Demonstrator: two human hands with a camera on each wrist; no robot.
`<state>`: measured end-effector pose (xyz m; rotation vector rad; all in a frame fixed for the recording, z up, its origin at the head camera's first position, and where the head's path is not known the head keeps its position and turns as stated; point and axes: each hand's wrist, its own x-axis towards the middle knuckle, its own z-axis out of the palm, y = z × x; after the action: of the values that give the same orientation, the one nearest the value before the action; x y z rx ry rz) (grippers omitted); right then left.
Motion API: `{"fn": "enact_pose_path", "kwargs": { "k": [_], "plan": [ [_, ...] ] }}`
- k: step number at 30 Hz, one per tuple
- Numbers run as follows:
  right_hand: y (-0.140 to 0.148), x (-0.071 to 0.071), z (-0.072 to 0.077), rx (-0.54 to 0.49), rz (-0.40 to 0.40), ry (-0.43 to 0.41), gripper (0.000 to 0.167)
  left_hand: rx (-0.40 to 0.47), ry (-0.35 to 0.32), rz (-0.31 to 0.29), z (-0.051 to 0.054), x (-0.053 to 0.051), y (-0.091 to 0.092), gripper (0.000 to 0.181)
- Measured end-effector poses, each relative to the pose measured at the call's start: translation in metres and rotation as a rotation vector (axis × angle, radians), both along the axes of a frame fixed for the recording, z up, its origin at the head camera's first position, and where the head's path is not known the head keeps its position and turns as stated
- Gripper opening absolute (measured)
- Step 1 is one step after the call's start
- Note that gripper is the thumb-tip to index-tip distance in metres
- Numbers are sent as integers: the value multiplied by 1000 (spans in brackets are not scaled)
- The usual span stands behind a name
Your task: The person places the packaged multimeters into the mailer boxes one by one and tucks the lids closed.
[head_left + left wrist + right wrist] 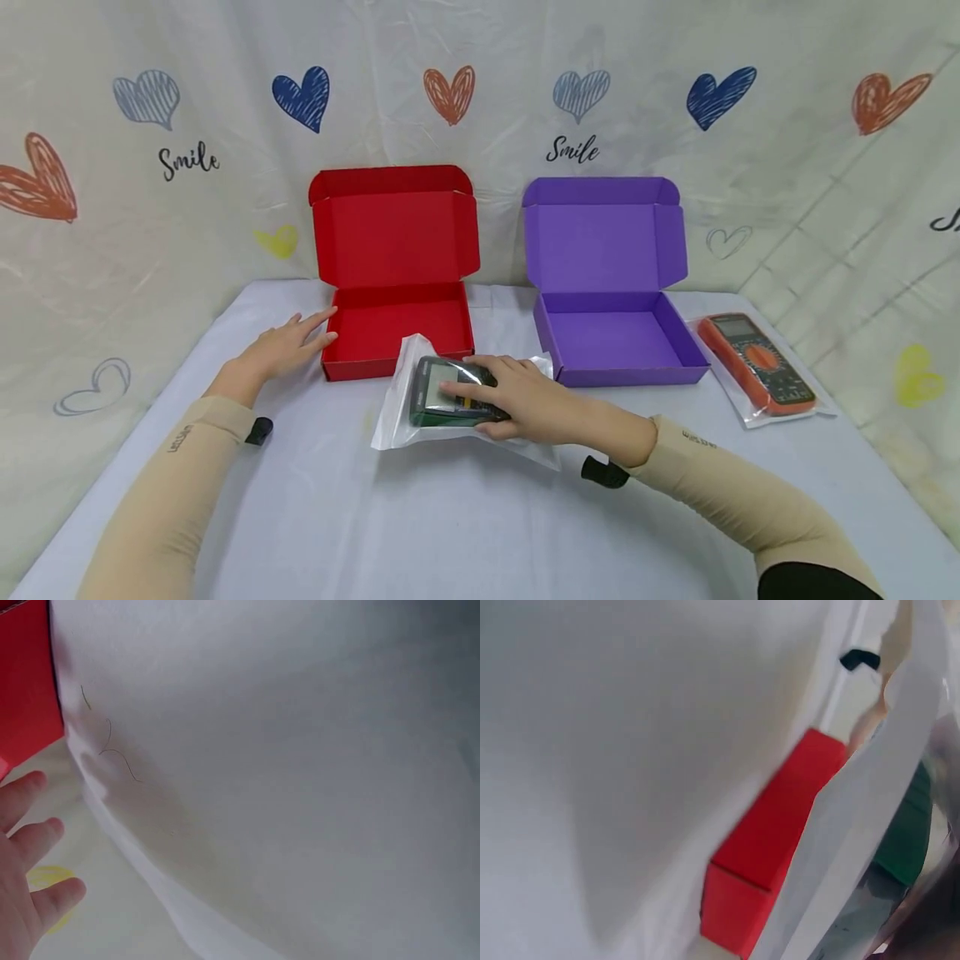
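Over the white-clothed desk [315, 500], right by the front of an open red cardboard box [360, 369], the right hand [528, 404] is gripping a dark-green handheld meter [430, 398] in a clear-fronted white plastic bag [393, 421]; left hand [281, 352]'s free, fingers spread by the box's left edge.

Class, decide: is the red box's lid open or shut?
Open. In the head view, the lid stands raised at the back of the red box, leaving its inside visible.

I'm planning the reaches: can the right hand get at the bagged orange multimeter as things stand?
Probably not: the right hand holds the bagged green device, though only clear plastic seems to cover the orange multimeter.
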<state>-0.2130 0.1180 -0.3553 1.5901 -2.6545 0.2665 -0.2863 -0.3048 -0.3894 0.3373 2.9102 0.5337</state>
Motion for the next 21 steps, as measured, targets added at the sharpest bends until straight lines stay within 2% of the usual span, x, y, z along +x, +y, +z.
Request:
{"fn": "enact_pose_path", "kwargs": {
  "k": [10, 16, 21],
  "plan": [
    [-7, -41, 24, -60, 8, 71, 67, 1, -16, 28, 0, 0, 1, 71],
    [-20, -68, 29, -33, 36, 94, 64, -6, -19, 39, -1, 3, 0, 71],
    [-29, -88, 30, -31, 48, 107, 65, -3, -25, 37, 1, 1, 2, 73]
  ]
}}
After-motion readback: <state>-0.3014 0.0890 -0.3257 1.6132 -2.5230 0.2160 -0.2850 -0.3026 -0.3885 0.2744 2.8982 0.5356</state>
